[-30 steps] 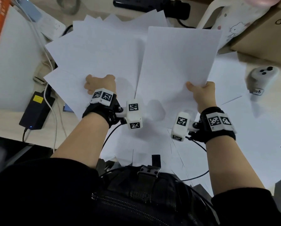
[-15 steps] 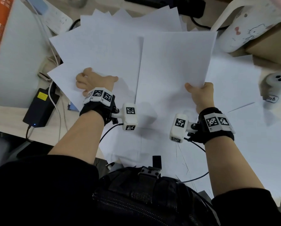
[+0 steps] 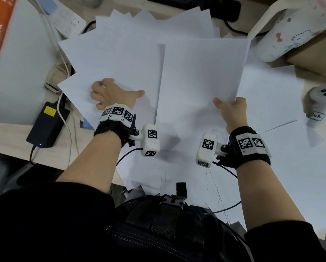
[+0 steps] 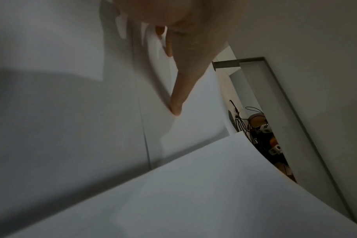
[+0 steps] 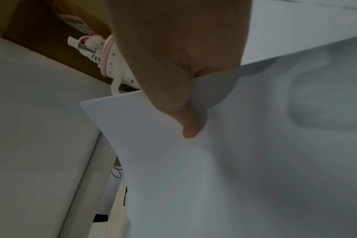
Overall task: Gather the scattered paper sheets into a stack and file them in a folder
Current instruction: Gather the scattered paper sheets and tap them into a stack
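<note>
A single white sheet [image 3: 202,80] is pinched at its near right corner by the right hand [image 3: 232,112], thumb on top and fingers curled beneath; in the right wrist view the thumb [image 5: 189,128] is seen pressed onto the paper's upper face. The sheet is raised off the pile and tilted, its far edge reaching toward the white cartoon-printed jug [image 3: 287,33].

The left hand [image 3: 113,95] is laid palm-down on the loose sheets [image 3: 111,59] fanned over the left part of the counter [image 3: 5,137]. Its fingers are spread and only slightly bent, with the fingertips [image 4: 175,109] pressed onto the paper and nothing grasped. More sheets [image 3: 290,167] are spread overlapping under both forearms and out to the right.

A black power adapter [image 3: 48,125] is seen on the counter just left of the left wrist, and a white controller [image 3: 322,97] at the right edge, beside the papers. No folder can be made out with certainty.
</note>
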A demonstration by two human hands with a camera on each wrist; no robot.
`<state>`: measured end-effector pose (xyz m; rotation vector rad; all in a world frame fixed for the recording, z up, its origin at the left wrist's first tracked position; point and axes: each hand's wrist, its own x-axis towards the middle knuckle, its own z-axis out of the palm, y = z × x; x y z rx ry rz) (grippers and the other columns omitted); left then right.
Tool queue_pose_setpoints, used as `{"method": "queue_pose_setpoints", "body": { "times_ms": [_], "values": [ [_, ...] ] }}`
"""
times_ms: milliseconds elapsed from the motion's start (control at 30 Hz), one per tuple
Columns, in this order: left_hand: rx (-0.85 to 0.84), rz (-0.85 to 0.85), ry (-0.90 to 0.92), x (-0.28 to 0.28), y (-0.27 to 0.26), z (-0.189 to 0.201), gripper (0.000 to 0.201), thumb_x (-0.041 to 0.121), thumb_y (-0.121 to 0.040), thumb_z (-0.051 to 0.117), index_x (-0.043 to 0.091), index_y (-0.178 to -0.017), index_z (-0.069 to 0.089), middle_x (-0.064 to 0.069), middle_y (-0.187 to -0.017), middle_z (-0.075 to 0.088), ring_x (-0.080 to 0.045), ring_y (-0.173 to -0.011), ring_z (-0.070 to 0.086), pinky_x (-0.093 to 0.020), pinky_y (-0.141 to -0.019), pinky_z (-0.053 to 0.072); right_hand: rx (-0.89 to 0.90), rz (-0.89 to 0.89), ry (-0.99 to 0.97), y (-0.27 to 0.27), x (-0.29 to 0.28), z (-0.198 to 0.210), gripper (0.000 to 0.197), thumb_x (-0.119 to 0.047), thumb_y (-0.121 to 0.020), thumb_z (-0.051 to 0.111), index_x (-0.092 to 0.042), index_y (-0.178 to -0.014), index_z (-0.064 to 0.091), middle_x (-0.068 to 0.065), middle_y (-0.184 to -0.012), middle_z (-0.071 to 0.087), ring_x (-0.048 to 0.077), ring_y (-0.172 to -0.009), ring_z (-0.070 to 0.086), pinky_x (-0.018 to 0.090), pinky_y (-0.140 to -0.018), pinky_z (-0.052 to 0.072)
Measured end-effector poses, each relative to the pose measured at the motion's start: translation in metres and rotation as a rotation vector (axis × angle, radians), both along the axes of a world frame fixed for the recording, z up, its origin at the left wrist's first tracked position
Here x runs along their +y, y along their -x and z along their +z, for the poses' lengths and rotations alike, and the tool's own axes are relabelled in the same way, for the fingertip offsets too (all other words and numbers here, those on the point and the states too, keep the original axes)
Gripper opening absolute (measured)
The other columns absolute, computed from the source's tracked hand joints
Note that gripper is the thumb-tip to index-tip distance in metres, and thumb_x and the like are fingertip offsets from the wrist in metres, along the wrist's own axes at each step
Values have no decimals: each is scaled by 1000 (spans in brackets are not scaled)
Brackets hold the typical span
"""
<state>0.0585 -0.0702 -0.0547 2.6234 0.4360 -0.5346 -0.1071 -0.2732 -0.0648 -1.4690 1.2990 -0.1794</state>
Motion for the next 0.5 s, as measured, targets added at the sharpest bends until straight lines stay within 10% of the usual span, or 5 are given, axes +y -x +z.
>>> {"method": "queue_pose_setpoints", "body": {
  "times_ms": [333,500],
  "values": [
    [-59,45,201,-3,5,4,56,27,-61,82,25,-109,54,6,-110,48,-20,-123,33,-37,-97,32,-6,-7,-21,2,3,4,22,-6,-84,68,5,-102,64,10,-95,63,22,-85,59,29,-76,47],
    [-138,171,776,2,16,13,58,-2,-62,79,10,-110,49,-3,-102,59,-17,-92,58,-25,-76,52,-20,-8,-39,3,6,8,26,-7,-83,68,6,-105,63,11,-98,64,22,-87,60,28,-74,48]
  ]
}}
